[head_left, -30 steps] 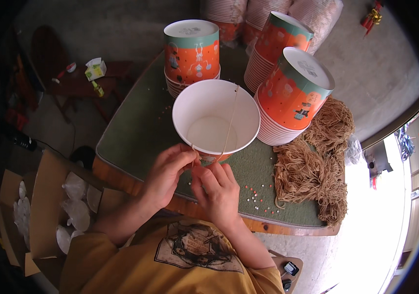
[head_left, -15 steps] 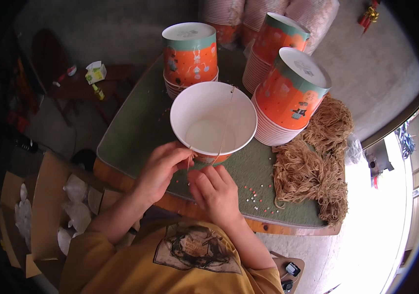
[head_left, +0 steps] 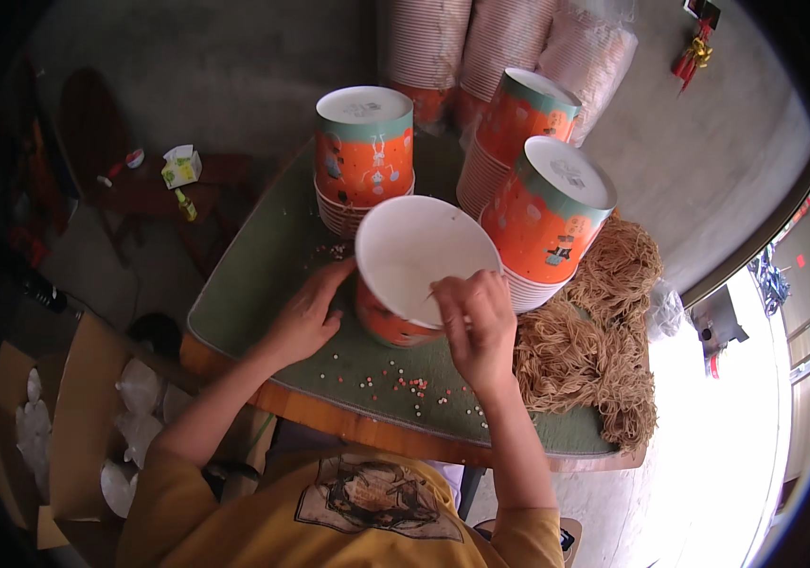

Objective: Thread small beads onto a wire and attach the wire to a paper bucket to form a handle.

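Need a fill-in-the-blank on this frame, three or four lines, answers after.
1. The left hand rests against the open cup's ____ side.
2. The right hand pinches a thin ____ at the cup's rim.
3. Small beads lie scattered on the ____ mat.
4. The brown twine is piled to the person's ____.

Missing words: left; string; green; right
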{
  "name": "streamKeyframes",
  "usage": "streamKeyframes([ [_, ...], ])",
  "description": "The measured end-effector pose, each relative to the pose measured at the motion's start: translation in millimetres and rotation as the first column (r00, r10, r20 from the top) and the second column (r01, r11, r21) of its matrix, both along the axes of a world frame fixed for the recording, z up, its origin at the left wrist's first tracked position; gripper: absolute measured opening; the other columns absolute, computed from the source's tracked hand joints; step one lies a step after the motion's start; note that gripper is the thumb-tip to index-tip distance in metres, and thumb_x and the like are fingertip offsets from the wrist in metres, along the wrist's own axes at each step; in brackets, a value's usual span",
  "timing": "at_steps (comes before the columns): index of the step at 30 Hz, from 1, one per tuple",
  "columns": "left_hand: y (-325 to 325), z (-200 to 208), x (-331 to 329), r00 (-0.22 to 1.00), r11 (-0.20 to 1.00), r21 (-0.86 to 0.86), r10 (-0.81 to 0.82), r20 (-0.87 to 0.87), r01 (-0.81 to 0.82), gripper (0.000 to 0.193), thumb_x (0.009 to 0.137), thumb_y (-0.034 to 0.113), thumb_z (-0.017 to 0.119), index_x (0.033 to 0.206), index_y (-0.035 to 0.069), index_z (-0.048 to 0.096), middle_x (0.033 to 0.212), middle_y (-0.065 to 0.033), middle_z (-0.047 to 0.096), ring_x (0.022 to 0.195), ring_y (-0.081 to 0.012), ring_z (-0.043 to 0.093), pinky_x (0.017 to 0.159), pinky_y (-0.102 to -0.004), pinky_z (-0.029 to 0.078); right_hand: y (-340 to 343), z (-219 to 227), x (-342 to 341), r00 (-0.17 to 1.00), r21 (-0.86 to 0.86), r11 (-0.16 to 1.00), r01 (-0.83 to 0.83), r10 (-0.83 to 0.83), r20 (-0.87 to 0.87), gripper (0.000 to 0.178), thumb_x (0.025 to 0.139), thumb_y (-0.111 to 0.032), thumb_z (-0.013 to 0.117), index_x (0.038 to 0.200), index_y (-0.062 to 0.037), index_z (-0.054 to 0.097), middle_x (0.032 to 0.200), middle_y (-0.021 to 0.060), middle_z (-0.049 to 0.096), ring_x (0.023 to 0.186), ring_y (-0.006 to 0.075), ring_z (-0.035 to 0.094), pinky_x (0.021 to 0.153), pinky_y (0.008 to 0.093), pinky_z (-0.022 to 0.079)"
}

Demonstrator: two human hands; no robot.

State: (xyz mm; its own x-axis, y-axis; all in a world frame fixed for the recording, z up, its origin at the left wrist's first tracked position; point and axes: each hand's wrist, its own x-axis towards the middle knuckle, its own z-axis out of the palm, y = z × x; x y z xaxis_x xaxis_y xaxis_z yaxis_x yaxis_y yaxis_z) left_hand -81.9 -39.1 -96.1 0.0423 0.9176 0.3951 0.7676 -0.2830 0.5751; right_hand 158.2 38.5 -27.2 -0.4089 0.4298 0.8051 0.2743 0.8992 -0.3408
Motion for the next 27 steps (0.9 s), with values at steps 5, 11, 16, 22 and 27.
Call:
streamKeyframes([
  [5, 6.8, 5.5, -10.3, 0.979, 0.975, 0.133, -0.164, -0.119, 0.179, 0.085, 0.079, -0.003, 0.066, 0.149, 0.011, 0.021, 0.152, -0.0126, 0.032, 0.137, -0.0333, 0.036, 0.111, -0.0413, 0.037, 14.2, 19.9, -16.2, 0.956, -0.076, 0.995, -0.058, 0.033, -0.293, 0.008, 0.089, 0.003, 0.062, 0.095, -0.0009, 0.059, 0.083, 0.0088, 0.062, 0.067, 0.0167, 0.055, 0.062, 0.0252, 0.044],
  [11, 11.5, 8.3, -33.1, 0.976, 0.975, 0.163, -0.121, -0.179, 0.151, 0.091, 0.077, -0.001, 0.068, 0.15, 0.019, 0.018, 0.154, -0.0117, 0.027, 0.139, -0.0371, 0.033, 0.11, -0.045, 0.038, 29.3, 71.5, -40.1, 0.843, -0.384, 0.902, -0.2, -0.041, -0.536, 0.011, 0.099, -0.01, 0.054, 0.098, -0.0001, 0.059, 0.085, -0.0007, 0.058, 0.072, 0.0049, 0.048, 0.065, 0.019, 0.04],
  [16, 36.3, 29.0, -65.8, 0.949, 0.752, 0.585, -0.297, -0.109, 0.303, 0.089, 0.08, 0.003, 0.068, 0.147, 0.037, 0.021, 0.156, -0.0144, 0.022, 0.139, -0.044, 0.029, 0.112, -0.0564, 0.029, 70.8, 90.6, -65.6, 0.764, -0.676, 0.467, -0.571, 0.0, -0.645, 0.014, 0.097, -0.018, 0.057, 0.099, -0.0056, 0.063, 0.077, -0.0067, 0.054, 0.061, 0.0004, 0.041, 0.053, 0.0183, 0.033],
  [22, 61.7, 112.2, -83.3, 0.889, 0.756, 0.597, 0.043, -0.456, 0.27, 0.091, 0.078, 0.033, 0.076, 0.146, 0.014, 0.019, 0.145, -0.0209, 0.04, 0.137, -0.0348, 0.038, 0.114, -0.0577, 0.016, 108.1, 102.8, -92.2, 0.593, -0.562, 0.43, -0.707, -0.074, -0.802, 0.016, 0.094, -0.017, 0.058, 0.103, -0.0048, 0.063, 0.079, -0.0024, 0.056, 0.067, 0.0066, 0.053, 0.062, 0.0223, 0.047],
  [27, 91.3, 124.0, -102.0, 0.983, 0.92, 0.349, -0.175, -0.048, 0.181, 0.148, 0.042, 0.046, 0.095, 0.153, 0.011, 0.004, 0.157, -0.013, 0.019, 0.144, -0.0287, 0.023, 0.117, -0.0449, 0.02, 115.9, 101.0, -114.0, 0.541, -0.476, 0.369, -0.798, 0.089, -0.837, 0.018, 0.097, -0.015, 0.054, 0.108, -0.0013, 0.061, 0.092, 0.0026, 0.065, 0.078, 0.0076, 0.061, 0.069, 0.0213, 0.05],
])
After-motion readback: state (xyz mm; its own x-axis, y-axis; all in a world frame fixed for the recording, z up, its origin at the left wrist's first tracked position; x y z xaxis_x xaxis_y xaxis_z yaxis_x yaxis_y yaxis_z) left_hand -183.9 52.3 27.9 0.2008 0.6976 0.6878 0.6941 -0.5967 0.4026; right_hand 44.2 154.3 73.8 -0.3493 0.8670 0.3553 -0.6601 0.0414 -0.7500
